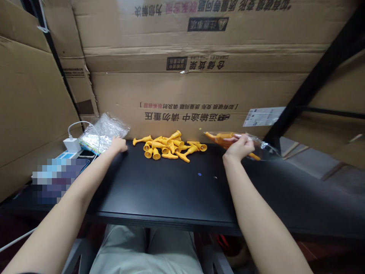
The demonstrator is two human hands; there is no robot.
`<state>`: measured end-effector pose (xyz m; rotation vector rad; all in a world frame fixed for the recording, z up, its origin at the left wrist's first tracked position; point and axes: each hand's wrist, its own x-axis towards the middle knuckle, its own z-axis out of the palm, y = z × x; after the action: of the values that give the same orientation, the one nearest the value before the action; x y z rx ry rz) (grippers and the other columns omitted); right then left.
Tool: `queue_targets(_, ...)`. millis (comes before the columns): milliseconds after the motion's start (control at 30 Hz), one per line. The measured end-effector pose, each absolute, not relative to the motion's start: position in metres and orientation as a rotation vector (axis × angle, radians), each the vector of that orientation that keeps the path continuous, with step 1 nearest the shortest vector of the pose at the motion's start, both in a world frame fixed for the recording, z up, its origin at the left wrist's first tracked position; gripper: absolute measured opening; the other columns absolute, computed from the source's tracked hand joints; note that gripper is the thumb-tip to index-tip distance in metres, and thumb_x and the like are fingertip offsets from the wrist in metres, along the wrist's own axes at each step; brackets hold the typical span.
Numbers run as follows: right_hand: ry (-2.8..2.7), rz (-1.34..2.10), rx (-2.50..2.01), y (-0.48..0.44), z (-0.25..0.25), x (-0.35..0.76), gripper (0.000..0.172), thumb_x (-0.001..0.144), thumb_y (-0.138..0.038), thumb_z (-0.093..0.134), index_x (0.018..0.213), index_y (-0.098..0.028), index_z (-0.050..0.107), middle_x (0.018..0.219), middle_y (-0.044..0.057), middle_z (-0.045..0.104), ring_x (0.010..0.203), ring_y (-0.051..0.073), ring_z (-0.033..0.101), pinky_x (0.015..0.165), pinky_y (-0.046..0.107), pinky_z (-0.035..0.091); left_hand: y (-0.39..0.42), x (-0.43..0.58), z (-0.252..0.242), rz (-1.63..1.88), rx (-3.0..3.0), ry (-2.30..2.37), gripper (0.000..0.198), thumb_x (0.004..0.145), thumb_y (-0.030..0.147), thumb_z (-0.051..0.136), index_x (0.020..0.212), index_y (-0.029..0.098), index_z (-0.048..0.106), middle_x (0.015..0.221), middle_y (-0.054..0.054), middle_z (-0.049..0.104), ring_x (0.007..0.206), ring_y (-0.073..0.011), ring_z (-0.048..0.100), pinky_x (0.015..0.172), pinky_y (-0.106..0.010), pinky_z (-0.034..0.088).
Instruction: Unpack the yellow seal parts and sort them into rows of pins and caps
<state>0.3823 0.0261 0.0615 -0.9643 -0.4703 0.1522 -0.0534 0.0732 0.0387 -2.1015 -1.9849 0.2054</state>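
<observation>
My right hand (241, 147) is closed on a clear plastic bag (266, 147), held low over the right part of the table. Inside the bag lie yellow-orange plastic pieces (221, 136). At the right edge of a stack of clear plastic bags (104, 131) is my left hand (119, 145), its fingers curled; whether they pinch a bag is hidden. Between the hands lies a loose pile of yellow plastic pieces (171, 144), some with a T-shaped handle and some with a round hollow end.
Behind the black table (159, 186) stands a cardboard wall (182, 87). A white charger (72, 145) with a cable and a phone (87, 153) sit at the left. A small blue bit (199, 174) lies on the tabletop. A black metal post (305, 83) rises at the right.
</observation>
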Motion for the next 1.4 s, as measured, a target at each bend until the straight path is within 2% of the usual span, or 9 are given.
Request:
queue_targets(67, -0.475, 0.147, -0.987, 0.025, 0.062, 0.381, 0.033, 0.094, -0.014, 0.033, 0.063, -0.02, 0.043, 0.046, -0.005, 0.049, 0.044, 0.011, 0.055, 0.057, 0.023, 0.045, 0.077, -0.071, 0.036, 0.204, -2.088, -1.952, 0.044, 0.082, 0.022, 0.045, 0.121, 0.015, 0.063, 0.131, -0.017, 0.058, 0.134, -0.0338, 0.037, 0.108, -0.056, 0.027)
queue_targets(233, -0.484, 0.138, -1.003, 0.025, 0.06, 0.38, 0.031, 0.093, -0.017, 0.035, 0.064, -0.021, 0.043, 0.052, -0.004, 0.05, 0.047, 0.012, 0.056, 0.061, 0.026, 0.049, 0.085, -0.097, 0.027, 0.164, -2.088, -2.053, 0.055, 0.087, 0.028, 0.04, 0.142, 0.025, 0.041, 0.159, -0.006, 0.014, 0.146, -0.0359, 0.005, 0.107, -0.069, 0.017)
queue_targets(433, -0.507, 0.13, -0.968, 0.03, 0.055, 0.384, 0.028, 0.091, -0.019, 0.037, 0.064, -0.02, 0.044, 0.053, -0.004, 0.05, 0.045, 0.012, 0.056, 0.059, 0.026, 0.05, 0.095, -0.111, 0.022, 0.081, -2.08, -1.975, 0.058, 0.083, 0.013, 0.037, 0.138, 0.028, 0.047, 0.16, -0.001, 0.008, 0.147, -0.0302, -0.002, 0.11, -0.068, 0.0)
queue_targets(633, -0.514, 0.133, -0.931, 0.029, 0.057, 0.38, 0.03, 0.091, -0.014, 0.035, 0.063, -0.019, 0.045, 0.05, -0.005, 0.05, 0.041, 0.01, 0.054, 0.052, 0.022, 0.043, 0.105, -0.12, 0.023, -0.139, -1.844, -2.377, 0.074, 0.079, 0.021, 0.045, 0.15, 0.02, 0.023, 0.159, -0.008, -0.005, 0.145, -0.0379, 0.0, 0.104, -0.071, 0.025)
queue_targets(733, -0.518, 0.143, -0.936, 0.028, 0.058, 0.378, 0.031, 0.092, -0.015, 0.036, 0.063, -0.019, 0.045, 0.047, -0.005, 0.049, 0.041, 0.01, 0.054, 0.052, 0.022, 0.042, 0.107, -0.117, 0.025, -0.228, -1.796, -2.435, 0.067, 0.08, 0.023, 0.045, 0.146, 0.016, 0.033, 0.16, -0.011, 0.0, 0.144, -0.0396, 0.007, 0.104, -0.069, 0.028)
queue_targets(900, -0.533, 0.144, -0.925, 0.028, 0.057, 0.377, 0.031, 0.092, -0.016, 0.037, 0.062, -0.02, 0.044, 0.049, -0.006, 0.048, 0.041, 0.011, 0.054, 0.051, 0.024, 0.044, 0.104, -0.112, 0.025, -0.249, -1.956, -2.207, 0.053, 0.079, 0.016, 0.041, 0.13, 0.017, 0.055, 0.152, -0.012, 0.033, 0.142, -0.0368, 0.02, 0.108, -0.07, 0.017)
queue_targets(1000, -0.532, 0.143, -0.938, 0.029, 0.057, 0.377, 0.032, 0.091, -0.015, 0.036, 0.061, -0.02, 0.044, 0.051, -0.006, 0.049, 0.041, 0.01, 0.052, 0.051, 0.024, 0.045, 0.104, -0.113, 0.025, -0.258, -1.938, -2.184, 0.047, 0.081, 0.017, 0.039, 0.122, 0.014, 0.06, 0.137, -0.018, 0.05, 0.134, -0.0356, 0.036, 0.11, -0.064, 0.021)
queue_targets(1167, -0.536, 0.157, -0.941, 0.029, 0.058, 0.374, 0.032, 0.091, -0.017, 0.035, 0.061, -0.019, 0.045, 0.05, -0.006, 0.05, 0.04, 0.009, 0.051, 0.05, 0.024, 0.045, 0.108, -0.119, 0.023, -0.142, -1.933, -2.408, 0.052, 0.084, 0.028, 0.039, 0.131, 0.006, 0.048, 0.139, -0.024, 0.043, 0.125, -0.0347, 0.047, 0.102, -0.05, 0.039)
queue_targets(1400, -0.691, 0.181, -0.923, 0.02, 0.068, 0.361, 0.032, 0.091, -0.027, 0.043, 0.06, -0.02, 0.047, 0.049, -0.006, 0.047, 0.043, 0.01, 0.052, 0.055, 0.027, 0.05, 0.105, -0.104, 0.026, -0.127, -1.913, -2.324, 0.048, 0.083, 0.026, 0.041, 0.126, 0.008, 0.052, 0.131, -0.024, 0.054, 0.128, -0.0352, 0.044, 0.108, -0.061, 0.022)
